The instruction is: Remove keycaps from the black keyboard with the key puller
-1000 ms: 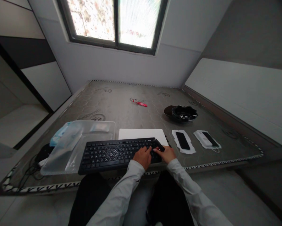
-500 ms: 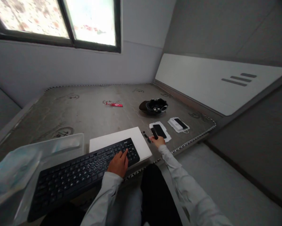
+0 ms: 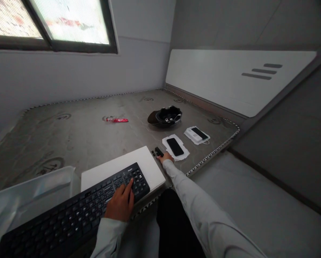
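My left hand [image 3: 120, 203] rests on the black keyboard [image 3: 77, 208], its index finger stretched to the number pad and the other fingers loosely bent. The keyboard's right end lies across a white box [image 3: 149, 166]. Away to the right, my right hand [image 3: 166, 157] is low over the mattress, its fingers closed at the near end of a small dark stick-like object [image 3: 158, 151] whose kind I cannot make out. Several tiny black pieces [image 3: 153, 153], perhaps keycaps, lie beside it, between the box and a black phone [image 3: 175, 147] on white paper.
A second white packet with a white-and-black device [image 3: 198, 134] lies at the right. A black cap [image 3: 165, 117] and a red wrapper [image 3: 117, 120] are farther back on the grey mattress [image 3: 96, 143]. A clear plastic tub [image 3: 55, 182] stands at the left.
My right hand has moved away from the phone towards the box and lowered the dark object to the tiny pieces. My left hand stays on the number pad. The view has turned right.
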`<state>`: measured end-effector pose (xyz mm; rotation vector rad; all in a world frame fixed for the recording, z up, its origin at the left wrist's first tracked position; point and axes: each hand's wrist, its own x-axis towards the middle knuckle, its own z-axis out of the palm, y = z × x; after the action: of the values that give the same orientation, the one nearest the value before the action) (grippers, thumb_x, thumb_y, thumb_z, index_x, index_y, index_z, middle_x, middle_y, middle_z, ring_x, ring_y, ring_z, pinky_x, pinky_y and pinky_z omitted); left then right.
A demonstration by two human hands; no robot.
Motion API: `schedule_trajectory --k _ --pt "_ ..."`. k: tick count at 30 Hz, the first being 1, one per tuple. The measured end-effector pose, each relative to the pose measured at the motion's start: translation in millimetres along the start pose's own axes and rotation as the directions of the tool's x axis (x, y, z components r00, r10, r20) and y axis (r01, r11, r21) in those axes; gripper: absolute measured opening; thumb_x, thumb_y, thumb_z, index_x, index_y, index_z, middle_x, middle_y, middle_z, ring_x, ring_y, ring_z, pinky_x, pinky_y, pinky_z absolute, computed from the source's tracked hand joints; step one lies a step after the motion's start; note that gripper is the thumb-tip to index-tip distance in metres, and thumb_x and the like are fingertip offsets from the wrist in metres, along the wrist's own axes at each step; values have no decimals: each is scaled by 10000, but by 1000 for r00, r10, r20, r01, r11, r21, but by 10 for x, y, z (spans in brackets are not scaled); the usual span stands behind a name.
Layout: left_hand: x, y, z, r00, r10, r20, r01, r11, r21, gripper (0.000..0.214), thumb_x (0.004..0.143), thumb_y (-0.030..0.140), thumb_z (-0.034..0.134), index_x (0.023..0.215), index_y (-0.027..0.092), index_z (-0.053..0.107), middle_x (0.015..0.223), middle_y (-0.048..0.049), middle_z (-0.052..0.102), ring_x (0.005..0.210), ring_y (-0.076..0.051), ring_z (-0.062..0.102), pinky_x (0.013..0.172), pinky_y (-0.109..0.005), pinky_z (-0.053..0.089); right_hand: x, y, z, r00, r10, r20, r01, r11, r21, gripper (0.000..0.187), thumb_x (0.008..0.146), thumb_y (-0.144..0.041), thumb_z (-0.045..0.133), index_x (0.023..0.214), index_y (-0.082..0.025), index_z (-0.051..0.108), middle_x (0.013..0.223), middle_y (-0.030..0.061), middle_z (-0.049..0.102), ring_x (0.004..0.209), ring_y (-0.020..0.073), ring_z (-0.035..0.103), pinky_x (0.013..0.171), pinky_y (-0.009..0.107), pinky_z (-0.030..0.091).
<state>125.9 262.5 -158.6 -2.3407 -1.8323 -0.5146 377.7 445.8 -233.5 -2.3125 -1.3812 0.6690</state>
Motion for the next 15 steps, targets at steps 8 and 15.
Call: schedule_trajectory --k 8,15 --pt "-4 -58 32 999 39 8 -39 999 4 419 911 263 394 1313 203 495 854 -36 601 777 -165 581 709 -278 507 -4 -35 100 999 31 10 -31 1000 3 378 708 -477 655 931 -181 726 961 137 705 902 275 652 714 316 484" --pt "7 -3 -34 1000 27 2 -27 1000 -9 407 921 257 363 1299 203 506 843 -35 595 767 -168 573 734 -285 498 -31 -80 101 999 43 10 -44 996 79 360 708 -441 677 899 -138 719 932 171 692 881 286 646 750 374 481"
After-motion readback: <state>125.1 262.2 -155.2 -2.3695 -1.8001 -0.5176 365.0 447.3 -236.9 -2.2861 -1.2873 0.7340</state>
